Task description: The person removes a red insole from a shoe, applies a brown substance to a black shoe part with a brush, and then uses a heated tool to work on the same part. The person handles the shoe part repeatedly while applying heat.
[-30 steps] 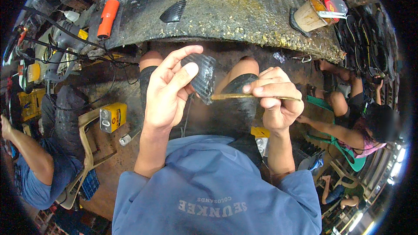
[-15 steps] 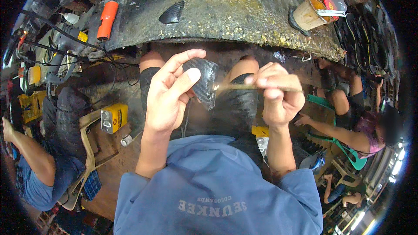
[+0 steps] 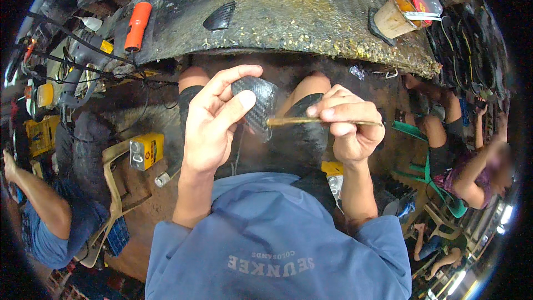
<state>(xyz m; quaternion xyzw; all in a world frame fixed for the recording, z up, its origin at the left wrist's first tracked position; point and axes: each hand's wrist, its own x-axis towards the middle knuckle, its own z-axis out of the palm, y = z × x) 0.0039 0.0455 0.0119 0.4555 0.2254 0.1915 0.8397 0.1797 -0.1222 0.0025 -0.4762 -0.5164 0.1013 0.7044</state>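
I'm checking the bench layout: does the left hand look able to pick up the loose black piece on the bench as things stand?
Probably not without freeing itself: the left hand grips a curved black piece. Otherwise, nothing visible blocks the way to the loose piece on the bench.

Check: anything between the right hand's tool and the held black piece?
Nothing visible. The tip of the thin tool in the right hand is at the lower right edge of the black piece; the left hand grips it from the left.

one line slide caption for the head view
Left hand holding a black textured piece, right hand holding a slim brush at its edge.
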